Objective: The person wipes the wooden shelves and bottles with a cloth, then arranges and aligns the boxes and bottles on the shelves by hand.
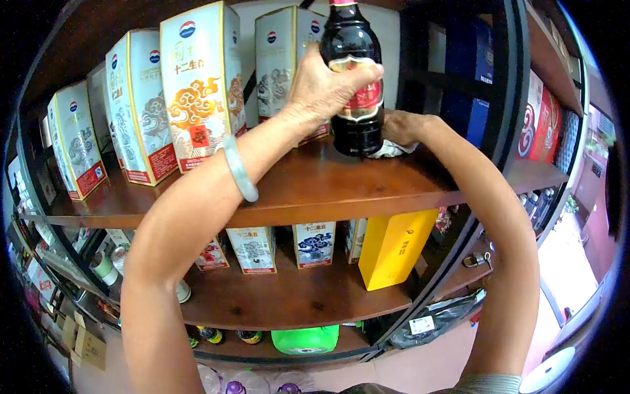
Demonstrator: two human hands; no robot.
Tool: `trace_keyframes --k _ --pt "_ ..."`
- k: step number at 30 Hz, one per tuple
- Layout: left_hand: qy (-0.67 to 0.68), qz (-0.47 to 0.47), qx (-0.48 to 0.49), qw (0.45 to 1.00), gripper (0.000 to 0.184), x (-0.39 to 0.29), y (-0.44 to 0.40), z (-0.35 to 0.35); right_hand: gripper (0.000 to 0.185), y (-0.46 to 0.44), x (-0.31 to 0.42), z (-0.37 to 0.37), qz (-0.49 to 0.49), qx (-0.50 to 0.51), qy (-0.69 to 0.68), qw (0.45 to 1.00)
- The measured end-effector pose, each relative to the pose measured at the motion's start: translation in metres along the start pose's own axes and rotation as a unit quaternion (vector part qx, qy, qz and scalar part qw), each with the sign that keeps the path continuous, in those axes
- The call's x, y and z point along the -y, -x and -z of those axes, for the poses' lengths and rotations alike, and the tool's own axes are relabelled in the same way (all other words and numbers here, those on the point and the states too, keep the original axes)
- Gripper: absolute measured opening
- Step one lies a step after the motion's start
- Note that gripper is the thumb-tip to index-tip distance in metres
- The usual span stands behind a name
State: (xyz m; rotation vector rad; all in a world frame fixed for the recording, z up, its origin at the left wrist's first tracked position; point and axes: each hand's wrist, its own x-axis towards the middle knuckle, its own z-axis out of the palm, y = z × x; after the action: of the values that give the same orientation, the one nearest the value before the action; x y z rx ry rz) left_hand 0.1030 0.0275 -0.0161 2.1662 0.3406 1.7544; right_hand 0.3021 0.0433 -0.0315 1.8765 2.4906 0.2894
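Note:
A dark glass bottle point(354, 41) with a red and cream label stands nearly upright, its neck cut off by the top of the view. My left hand point(328, 84) is wrapped round its middle, and a pale bangle sits on that forearm. Low behind the bottle, my right hand point(408, 127) is closed over a whitish cloth point(392, 150) at the brown wooden shelf point(295, 180). The bottle hides part of the right fingers. Whether the bottle's base touches the shelf I cannot tell.
Tall white gift boxes point(200, 85) stand left of the bottle, another box point(275, 62) behind it. A dark shelf post point(505, 85) rises at the right. On the shelf below are smaller boxes point(252, 249) and a yellow box point(397, 249); a green container point(305, 339) sits lower.

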Motion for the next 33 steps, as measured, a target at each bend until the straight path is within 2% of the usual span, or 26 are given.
trace_keyframes --k 1,3,4,5,9,11,13,15,17,18,21,22,23,25,26,28,29,31,33 --pt "0.000 0.001 -0.024 1.000 0.053 0.007 -0.001 0.000 0.051 -0.011 -0.007 -0.002 0.018 0.006 0.019 1.000" --pt "-0.004 0.003 -0.014 1.000 0.054 0.011 0.000 0.002 0.053 -0.035 -0.024 -0.008 0.051 0.019 0.055 0.997" --pt "-0.006 -0.002 -0.005 1.000 0.054 0.002 0.004 0.004 0.053 -0.029 -0.013 -0.002 -0.002 0.032 0.043 0.999" --pt "-0.008 -0.006 0.006 1.000 0.054 -0.004 0.008 0.005 0.053 -0.030 -0.011 0.002 -0.001 0.037 0.053 0.998" --pt "-0.090 0.037 -0.015 0.995 0.047 0.016 0.008 0.005 0.053 -0.046 -0.026 -0.005 0.009 0.030 0.037 0.999" --pt "-0.071 0.038 -0.008 0.997 0.043 0.014 0.008 0.007 0.054 -0.063 -0.047 -0.015 0.020 0.014 0.008 1.000" --pt "-0.056 0.047 0.025 0.997 0.033 0.010 0.009 0.011 0.052 -0.056 -0.033 -0.009 -0.038 0.029 0.054 0.997" --pt "-0.086 0.061 0.005 0.994 0.033 0.023 0.005 0.011 0.050 -0.059 -0.037 -0.011 -0.082 0.035 0.118 0.989" --pt "-0.097 0.065 0.018 0.993 0.034 0.009 0.010 0.011 0.060 -0.056 -0.034 -0.010 -0.141 0.013 0.071 0.987" --pt "-0.092 0.048 0.005 0.995 0.054 0.014 0.005 0.011 0.063 -0.057 -0.039 -0.010 -0.138 0.013 0.059 0.989" --pt "-0.123 0.023 -0.024 0.992 0.054 0.021 0.005 0.005 0.063 -0.057 -0.049 -0.005 -0.159 0.008 0.085 0.984" --pt "-0.121 0.021 -0.009 0.992 0.056 0.018 0.005 0.004 0.062 -0.057 -0.046 -0.005 -0.169 0.011 0.104 0.980" --pt "-0.090 0.016 0.046 0.995 0.060 0.016 0.005 0.005 0.061 -0.056 -0.046 -0.001 -0.187 0.042 0.088 0.978" --pt "-0.124 0.009 0.001 0.992 0.057 0.028 0.004 0.004 0.058 -0.046 -0.042 0.014 -0.228 0.101 0.055 0.967" --pt "-0.140 0.008 -0.001 0.990 0.056 0.033 0.002 0.003 0.044 -0.042 -0.038 0.013 -0.248 0.064 0.113 0.960" --pt "-0.171 0.003 -0.005 0.985 0.055 0.037 0.000 0.003 0.046 -0.007 -0.012 0.027 -0.304 0.045 0.073 0.949" --pt "-0.172 0.000 0.012 0.985 0.047 0.036 0.001 0.003 0.048 0.006 -0.001 0.032 -0.332 0.035 0.054 0.941" --pt "-0.173 -0.008 0.047 0.984 0.033 0.027 0.003 0.007 0.051 0.005 -0.025 0.028 -0.330 0.052 0.061 0.941" --pt "-0.179 -0.009 0.044 0.983 0.046 0.021 0.006 0.008 0.049 0.019 -0.026 0.029 -0.331 0.081 0.091 0.936"
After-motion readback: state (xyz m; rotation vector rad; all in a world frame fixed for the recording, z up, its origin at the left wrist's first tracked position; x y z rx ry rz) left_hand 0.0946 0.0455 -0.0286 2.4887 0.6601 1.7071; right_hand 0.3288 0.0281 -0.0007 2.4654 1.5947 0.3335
